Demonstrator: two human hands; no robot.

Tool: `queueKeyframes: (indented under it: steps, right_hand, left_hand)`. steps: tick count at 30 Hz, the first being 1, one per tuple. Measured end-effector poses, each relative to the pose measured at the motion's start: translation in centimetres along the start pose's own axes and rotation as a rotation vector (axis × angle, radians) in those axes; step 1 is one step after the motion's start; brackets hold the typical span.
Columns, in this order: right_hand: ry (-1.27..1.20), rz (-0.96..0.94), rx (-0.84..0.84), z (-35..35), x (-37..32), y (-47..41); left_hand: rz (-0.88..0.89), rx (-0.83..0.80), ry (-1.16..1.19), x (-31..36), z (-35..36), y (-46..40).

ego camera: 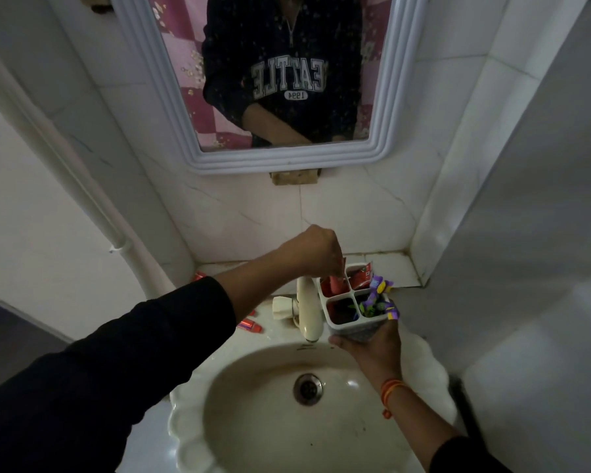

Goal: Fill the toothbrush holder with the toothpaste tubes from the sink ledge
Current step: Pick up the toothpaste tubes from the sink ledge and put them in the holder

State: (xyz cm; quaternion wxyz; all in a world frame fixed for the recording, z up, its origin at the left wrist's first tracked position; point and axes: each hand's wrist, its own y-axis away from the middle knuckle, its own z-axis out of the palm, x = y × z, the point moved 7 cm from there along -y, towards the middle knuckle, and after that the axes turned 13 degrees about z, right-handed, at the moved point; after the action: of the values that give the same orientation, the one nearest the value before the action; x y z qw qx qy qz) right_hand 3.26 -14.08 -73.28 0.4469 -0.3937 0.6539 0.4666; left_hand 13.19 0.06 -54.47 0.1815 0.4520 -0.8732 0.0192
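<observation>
The pale sink [191,409] has a scalloped rim and a ledge along its back. On the ledge stands a cream tap [308,310], and left of it lie red toothpaste tubes [249,325] (partly hidden by a dark sleeve [151,339]).

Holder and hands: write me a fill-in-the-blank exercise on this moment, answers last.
1. The holder is split into ____ compartments.
2. The ____ hand grips the holder from below.
3. The left hand lowers a red tube into the holder's far-____ compartment.
4. More red tubes lie on the ledge, left of the ____.

Answers: four; right; left; tap
</observation>
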Motion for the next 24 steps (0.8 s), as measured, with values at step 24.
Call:
queueKeyframes:
  steps: [24]
  right_hand:
    - [0.079,-0.064,0.053,-0.3,0.0,-0.1]
  left_hand:
    - [-0.291,-0.243,-0.279,-20.1,8.3,8.9]
